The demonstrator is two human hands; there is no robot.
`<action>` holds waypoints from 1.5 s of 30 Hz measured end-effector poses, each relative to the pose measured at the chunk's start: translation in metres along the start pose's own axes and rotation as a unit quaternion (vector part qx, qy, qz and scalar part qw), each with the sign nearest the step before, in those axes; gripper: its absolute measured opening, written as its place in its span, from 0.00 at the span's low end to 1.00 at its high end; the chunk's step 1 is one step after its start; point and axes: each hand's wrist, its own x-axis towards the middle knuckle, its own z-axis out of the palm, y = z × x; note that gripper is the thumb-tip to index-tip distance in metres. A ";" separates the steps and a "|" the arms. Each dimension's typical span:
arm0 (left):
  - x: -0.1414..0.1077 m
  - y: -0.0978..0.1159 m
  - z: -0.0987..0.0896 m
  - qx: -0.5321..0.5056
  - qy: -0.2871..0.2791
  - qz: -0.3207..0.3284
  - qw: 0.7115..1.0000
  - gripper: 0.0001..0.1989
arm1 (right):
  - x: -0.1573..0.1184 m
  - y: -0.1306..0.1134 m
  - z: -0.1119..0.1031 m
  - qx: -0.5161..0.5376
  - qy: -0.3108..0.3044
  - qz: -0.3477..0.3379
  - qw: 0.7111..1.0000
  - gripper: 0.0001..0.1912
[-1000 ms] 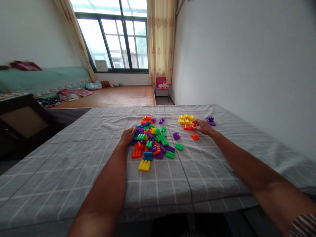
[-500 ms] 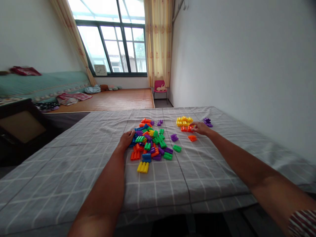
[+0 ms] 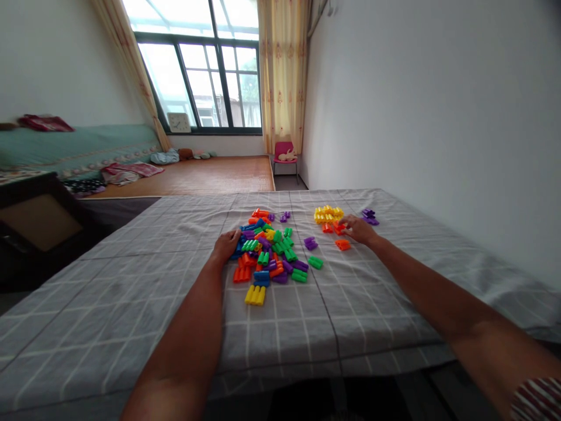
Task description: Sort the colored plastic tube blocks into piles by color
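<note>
A heap of plastic pieces in green, blue, purple, orange and yellow (image 3: 280, 251) lies on the grey checked cloth. My left hand (image 3: 228, 242) rests against its left edge by the blue pieces; its fingertips are partly hidden. To the right, my right hand (image 3: 356, 228) pinches an orange piece (image 3: 339, 228) just in front of a group of yellow pieces (image 3: 328, 214). Another orange piece (image 3: 327, 228) sits left of it, and a further orange one (image 3: 342, 244) lies nearer me. Purple pieces (image 3: 369, 217) lie beyond my right hand.
The cloth-covered table (image 3: 166, 304) runs along a white wall on the right. Beyond it are a low wooden platform (image 3: 219, 172), a pink chair (image 3: 284, 153) and a window. A dark cabinet (image 3: 39, 222) stands at the left.
The view has shifted very slightly. Both hands stay in nearly the same places, and the pieces look unmoved on the cloth.
</note>
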 end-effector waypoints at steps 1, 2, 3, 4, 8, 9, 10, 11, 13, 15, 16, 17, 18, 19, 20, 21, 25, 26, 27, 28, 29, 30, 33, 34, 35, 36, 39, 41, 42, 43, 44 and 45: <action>0.000 0.000 0.000 0.000 0.002 0.000 1.000 0.28 | -0.001 0.002 0.000 0.003 -0.001 0.001 1.000 0.15; 0.000 -0.001 0.001 0.001 0.003 0.000 1.000 0.28 | -0.002 0.004 0.000 0.005 -0.003 0.001 1.000 0.17; 0.000 -0.001 0.001 0.002 0.005 0.001 1.000 0.28 | -0.003 0.005 0.000 0.004 -0.005 -0.001 1.000 0.18; 0.000 -0.001 0.001 0.003 0.006 0.002 1.000 0.29 | -0.004 0.006 0.000 0.000 -0.004 -0.007 1.000 0.19; 0.000 -0.002 0.001 -0.004 0.002 0.005 1.000 0.29 | -0.004 0.006 0.002 -0.012 0.032 -0.033 0.999 0.14; 0.000 -0.002 0.001 -0.005 0.002 0.006 1.000 0.30 | -0.004 0.006 0.004 -0.014 0.041 -0.035 0.998 0.13; 0.000 -0.002 0.001 -0.005 0.002 0.007 1.000 0.30 | -0.004 0.006 0.005 -0.016 0.047 -0.035 0.998 0.12; 0.000 -0.001 0.001 -0.005 0.002 0.008 1.000 0.30 | -0.004 0.006 0.006 -0.019 0.050 -0.035 0.998 0.11; 0.000 -0.001 0.001 -0.006 0.003 0.007 1.000 0.30 | -0.005 0.006 0.007 -0.026 0.051 -0.036 0.998 0.11; 0.000 -0.001 0.001 -0.007 0.005 0.004 1.000 0.29 | -0.007 0.005 0.005 -0.029 0.045 -0.033 0.998 0.12; 0.000 -0.001 0.001 -0.007 0.005 0.004 1.000 0.29 | -0.008 0.004 0.003 -0.029 0.040 -0.028 0.998 0.14; 0.000 -0.001 0.001 -0.008 0.005 0.005 1.000 0.29 | -0.009 0.002 0.000 -0.030 0.036 -0.023 0.999 0.16; -0.001 -0.001 0.001 -0.008 0.005 0.007 1.000 0.29 | -0.010 0.000 -0.003 -0.031 0.034 -0.017 0.999 0.17; -0.001 -0.001 0.000 -0.009 0.004 0.009 1.000 0.29 | -0.012 -0.002 -0.007 -0.033 0.035 -0.010 0.999 0.18; -0.001 -0.001 0.000 -0.010 0.003 0.011 1.000 0.29 | -0.014 -0.006 -0.011 -0.037 0.040 -0.001 0.999 0.18; -0.001 0.000 0.000 -0.012 0.004 0.011 1.000 0.29 | -0.017 -0.011 -0.015 -0.042 0.044 0.008 0.998 0.16; -0.002 0.002 -0.001 -0.013 0.003 0.003 1.000 0.29 | -0.035 -0.036 -0.021 -0.070 -0.015 0.050 0.996 0.15; -0.002 0.003 -0.001 -0.012 0.002 0.002 1.000 0.29 | -0.040 -0.043 -0.020 -0.081 -0.045 0.056 0.994 0.17; -0.002 0.004 -0.002 -0.011 0.000 0.002 1.000 0.28 | -0.044 -0.048 -0.019 -0.091 -0.071 0.058 0.992 0.19; -0.003 0.005 -0.002 -0.010 -0.001 0.004 1.000 0.28 | -0.047 -0.052 -0.017 -0.098 -0.090 0.054 0.990 0.20; -0.003 0.007 -0.002 -0.009 -0.002 0.005 1.000 0.28 | -0.048 -0.054 -0.016 -0.098 -0.102 0.044 0.989 0.19; -0.003 0.008 -0.003 -0.008 -0.002 0.006 1.000 0.28 | -0.047 -0.055 -0.015 -0.089 -0.109 0.032 0.990 0.19; -0.004 0.009 -0.003 -0.006 -0.003 0.007 1.000 0.28 | -0.033 -0.053 -0.016 -0.047 -0.090 -0.012 0.995 0.17; -0.004 0.008 -0.003 -0.006 -0.002 0.005 1.000 0.28 | -0.025 -0.052 -0.018 -0.046 -0.072 -0.022 0.996 0.18; -0.004 0.008 -0.003 -0.004 -0.001 0.003 1.000 0.28 | -0.015 -0.051 -0.019 -0.055 -0.052 -0.025 0.997 0.19; -0.004 0.007 -0.003 -0.002 0.001 0.001 1.000 0.28 | -0.006 -0.051 -0.020 -0.070 -0.036 -0.023 0.997 0.21; -0.003 0.005 -0.002 0.003 0.002 0.002 1.000 0.28 | 0.019 -0.056 -0.019 -0.116 -0.039 0.008 0.992 0.22; -0.003 0.004 -0.001 0.001 -0.001 0.005 1.000 0.29 | 0.029 -0.060 -0.017 -0.140 -0.071 0.016 0.988 0.22; -0.003 0.004 -0.001 0.000 -0.001 0.007 1.000 0.29 | 0.032 -0.061 -0.015 -0.150 -0.088 0.016 0.985 0.21; -0.003 0.004 -0.001 0.000 -0.002 0.008 1.000 0.29 | 0.033 -0.062 -0.014 -0.160 -0.102 0.019 0.982 0.21; -0.003 0.005 -0.001 -0.001 -0.002 0.008 1.000 0.29 | 0.034 -0.061 -0.012 -0.167 -0.113 0.022 0.979 0.21; -0.003 0.005 -0.002 -0.001 -0.002 0.008 1.000 0.29 | 0.033 -0.060 -0.012 -0.171 -0.120 0.028 0.978 0.21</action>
